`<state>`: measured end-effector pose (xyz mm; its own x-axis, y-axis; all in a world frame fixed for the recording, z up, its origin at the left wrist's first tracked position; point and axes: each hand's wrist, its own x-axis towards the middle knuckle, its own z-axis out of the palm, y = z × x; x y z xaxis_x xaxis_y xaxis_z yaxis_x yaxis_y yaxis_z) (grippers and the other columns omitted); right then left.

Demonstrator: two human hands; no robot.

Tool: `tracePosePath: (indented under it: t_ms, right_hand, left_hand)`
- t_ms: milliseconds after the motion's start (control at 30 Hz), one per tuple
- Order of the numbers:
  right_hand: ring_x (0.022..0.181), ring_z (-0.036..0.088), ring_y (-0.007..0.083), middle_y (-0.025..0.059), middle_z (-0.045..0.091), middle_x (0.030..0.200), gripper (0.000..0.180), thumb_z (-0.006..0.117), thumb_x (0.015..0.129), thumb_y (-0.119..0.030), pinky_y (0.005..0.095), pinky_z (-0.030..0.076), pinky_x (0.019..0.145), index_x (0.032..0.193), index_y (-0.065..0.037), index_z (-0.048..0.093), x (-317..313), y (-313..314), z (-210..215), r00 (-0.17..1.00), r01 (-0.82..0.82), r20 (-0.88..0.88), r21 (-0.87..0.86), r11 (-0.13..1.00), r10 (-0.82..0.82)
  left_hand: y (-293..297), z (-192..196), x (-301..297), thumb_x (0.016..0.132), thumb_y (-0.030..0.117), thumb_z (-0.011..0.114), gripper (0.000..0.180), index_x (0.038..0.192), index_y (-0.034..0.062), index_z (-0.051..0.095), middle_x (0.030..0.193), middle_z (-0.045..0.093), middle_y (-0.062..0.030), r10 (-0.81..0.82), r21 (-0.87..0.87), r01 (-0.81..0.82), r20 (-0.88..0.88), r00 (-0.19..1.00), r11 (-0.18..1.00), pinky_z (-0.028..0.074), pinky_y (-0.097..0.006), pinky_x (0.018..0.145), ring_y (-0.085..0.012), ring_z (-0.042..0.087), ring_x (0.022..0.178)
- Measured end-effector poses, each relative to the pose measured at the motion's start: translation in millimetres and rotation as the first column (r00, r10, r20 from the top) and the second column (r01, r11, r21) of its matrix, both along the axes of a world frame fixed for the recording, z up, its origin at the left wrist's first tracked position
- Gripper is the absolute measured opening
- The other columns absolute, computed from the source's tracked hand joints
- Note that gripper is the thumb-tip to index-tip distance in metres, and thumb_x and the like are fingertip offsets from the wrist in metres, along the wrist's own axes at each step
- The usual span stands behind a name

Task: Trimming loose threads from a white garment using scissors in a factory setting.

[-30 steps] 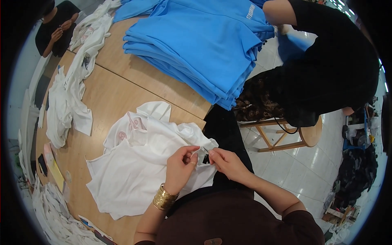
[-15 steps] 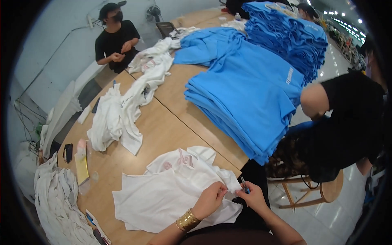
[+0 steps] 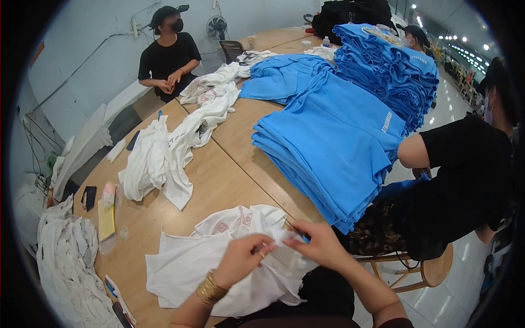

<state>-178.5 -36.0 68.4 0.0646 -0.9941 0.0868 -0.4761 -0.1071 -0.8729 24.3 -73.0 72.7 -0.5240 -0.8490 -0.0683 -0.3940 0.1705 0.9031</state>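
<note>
A white garment (image 3: 191,262) with pale pink print lies rumpled on the table before me, its near right part drooping over the table edge. With fingers bent in a pinch, my left hand (image 3: 240,259) holds a bit of its fabric. My right hand (image 3: 320,243) is closed at a lifted, motion-blurred fold of the same garment. Tucked in that hand is a pair of small thread snips (image 3: 304,238), of which only a blue part shows; the blades are hidden.
Blue garments lie in a broad pile (image 3: 328,142) and a taller stack (image 3: 385,71). More white garments (image 3: 145,169) lie across the table (image 3: 219,180), others in a heap (image 3: 65,262) at left. A co-worker (image 3: 459,164) sits at right near a wooden stool (image 3: 440,265); another person (image 3: 169,60) stands beyond.
Both hands have moved up and away from me, lifting a fold of the white garment. The snips' blades, visible before, are now hidden. The standing person's hands have come lower.
</note>
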Motion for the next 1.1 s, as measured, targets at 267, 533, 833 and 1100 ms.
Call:
tracePosePath:
  t_ms: [267,533,833,1100]
  right_hand:
    - [0.068,0.060,0.0276,0.0103,0.063,0.080,0.023,0.070,0.079,-0.021,0.0339,0.046,0.060,0.093,-0.004,0.061,-13.8,-25.6,44.7,0.987,-0.159,-0.019,-0.265,0.951,0.159]
    - [0.075,0.059,0.0279,0.0104,0.060,0.082,0.018,0.068,0.079,-0.014,0.0334,0.047,0.067,0.092,-0.003,0.063,-39.1,11.9,-64.3,0.981,0.041,-0.192,0.011,0.999,-0.038]
    - [0.051,0.057,0.0127,0.0073,0.060,0.067,0.030,0.056,0.091,-0.030,0.0269,0.047,0.050,0.105,-0.004,0.061,-28.7,63.6,-33.8,0.953,0.110,0.163,0.600,0.793,-0.256]
    - [0.075,0.063,0.0281,0.0161,0.062,0.084,0.039,0.057,0.090,-0.038,0.0351,0.047,0.066,0.106,-0.002,0.055,-13.6,81.2,-58.1,0.945,0.211,0.165,0.359,0.909,-0.284]
  left_hand:
    - [-17.2,49.5,8.7,0.085,0.015,0.066,0.014,0.091,0.0026,0.067,0.062,0.058,-0.0047,0.042,-0.271,-0.050,-0.037,0.998,0.961,0.039,-0.022,0.048,-0.0071,0.049,0.050]
    - [5.6,-59.6,-33.6,0.086,0.019,0.063,0.017,0.089,0.0029,0.066,0.055,0.052,-0.0029,0.027,0.206,-0.026,-0.005,1.000,0.978,0.042,-0.024,0.049,-0.0114,0.054,0.048]
    - [17.0,-88.4,-55.2,0.080,0.011,0.068,0.009,0.082,0.0027,0.065,0.075,0.058,-0.0055,0.077,0.045,-0.071,-0.137,0.988,0.996,0.040,-0.024,0.049,-0.0108,0.051,0.052]
    - [27.8,-82.0,-48.5,0.081,0.006,0.068,0.010,0.081,-0.0017,0.062,0.063,0.058,0.0005,0.088,0.196,-0.063,-0.118,0.989,0.978,0.038,-0.019,0.046,-0.0019,0.045,0.050]
